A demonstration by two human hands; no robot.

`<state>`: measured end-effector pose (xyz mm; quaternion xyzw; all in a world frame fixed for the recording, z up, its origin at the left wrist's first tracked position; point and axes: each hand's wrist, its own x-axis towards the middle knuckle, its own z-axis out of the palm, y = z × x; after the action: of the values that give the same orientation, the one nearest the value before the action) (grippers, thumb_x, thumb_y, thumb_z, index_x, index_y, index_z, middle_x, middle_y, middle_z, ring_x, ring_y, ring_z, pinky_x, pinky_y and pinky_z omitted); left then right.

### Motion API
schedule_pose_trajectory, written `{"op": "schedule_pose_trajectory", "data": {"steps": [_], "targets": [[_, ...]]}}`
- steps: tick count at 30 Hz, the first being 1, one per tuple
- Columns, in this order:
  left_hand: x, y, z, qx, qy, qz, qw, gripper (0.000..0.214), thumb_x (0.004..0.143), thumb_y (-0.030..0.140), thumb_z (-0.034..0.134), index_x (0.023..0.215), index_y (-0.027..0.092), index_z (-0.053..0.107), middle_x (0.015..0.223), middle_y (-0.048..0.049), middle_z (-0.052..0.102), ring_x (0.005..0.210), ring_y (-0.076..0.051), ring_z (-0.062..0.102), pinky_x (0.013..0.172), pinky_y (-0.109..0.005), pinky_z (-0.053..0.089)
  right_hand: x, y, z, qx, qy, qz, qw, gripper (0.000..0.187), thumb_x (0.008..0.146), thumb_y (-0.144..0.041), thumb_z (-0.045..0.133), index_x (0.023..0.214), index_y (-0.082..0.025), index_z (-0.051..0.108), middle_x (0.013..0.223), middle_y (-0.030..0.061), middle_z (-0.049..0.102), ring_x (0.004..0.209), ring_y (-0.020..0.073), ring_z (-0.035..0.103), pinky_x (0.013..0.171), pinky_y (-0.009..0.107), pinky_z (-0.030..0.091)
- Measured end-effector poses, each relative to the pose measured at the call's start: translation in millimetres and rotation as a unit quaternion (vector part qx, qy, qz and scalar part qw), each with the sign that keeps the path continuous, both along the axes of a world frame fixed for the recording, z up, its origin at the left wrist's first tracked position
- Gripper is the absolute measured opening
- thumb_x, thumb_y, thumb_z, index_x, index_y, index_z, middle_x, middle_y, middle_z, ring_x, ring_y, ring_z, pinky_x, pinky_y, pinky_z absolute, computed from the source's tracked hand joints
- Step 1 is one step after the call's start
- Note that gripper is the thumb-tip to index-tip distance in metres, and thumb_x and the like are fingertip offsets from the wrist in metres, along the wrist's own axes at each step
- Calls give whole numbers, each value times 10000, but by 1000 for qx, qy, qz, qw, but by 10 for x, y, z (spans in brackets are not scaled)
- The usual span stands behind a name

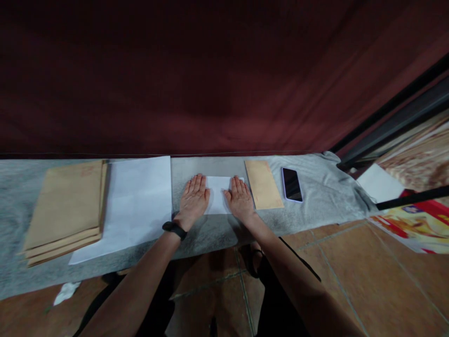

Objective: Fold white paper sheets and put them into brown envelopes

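Note:
My left hand (193, 197) and my right hand (240, 198) lie flat, palms down and fingers together, on either end of a small folded white paper (218, 193) on a grey cloth (206, 229). Both hands are open and press the paper down; neither grips anything. A black band (174, 229) circles my left wrist. Right of my right hand lies a tan envelope (263, 183), and beyond it a dark phone (292, 184) face up.
A stack of white sheets (135, 201) lies left of my hands, with a pile of large brown envelopes (66, 208) further left. A dark red curtain (210, 79) hangs behind. Tiled floor (368, 281) and colourful printed paper (414, 224) are at right.

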<state>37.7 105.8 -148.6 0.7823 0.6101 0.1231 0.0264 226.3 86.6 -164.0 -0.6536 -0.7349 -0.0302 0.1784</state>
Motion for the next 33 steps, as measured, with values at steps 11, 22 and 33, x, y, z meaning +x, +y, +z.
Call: {"op": "schedule_pose_trajectory", "data": {"steps": [11,22,33], "targets": [[-199,-85,-37,18,-39,34,999,644,997,306,267,1562,8,354,1641,-201,342,1554,-300,277,1275,-493,221,94,-144,42,-13,-12,-4,1000,649,1066,-431,378,1541,10,398,1591,254,402,1500,342,380,1224,530,307],[-7,-392,77,20,-32,-71,997,619,1008,272,273,1576,32,325,1668,-179,302,1578,-277,200,1285,-489,219,-34,-445,169,-46,20,86,995,607,1083,-404,321,1587,-65,344,1654,159,333,1563,254,260,1257,462,304],[29,-468,50,-2,-2,-79,997,598,1017,285,282,1562,57,370,1657,-170,322,1572,-266,226,1289,-495,190,-66,-507,83,-20,3,109,994,603,1078,-434,377,1556,-69,404,1635,150,380,1540,247,319,1269,436,273]]}}
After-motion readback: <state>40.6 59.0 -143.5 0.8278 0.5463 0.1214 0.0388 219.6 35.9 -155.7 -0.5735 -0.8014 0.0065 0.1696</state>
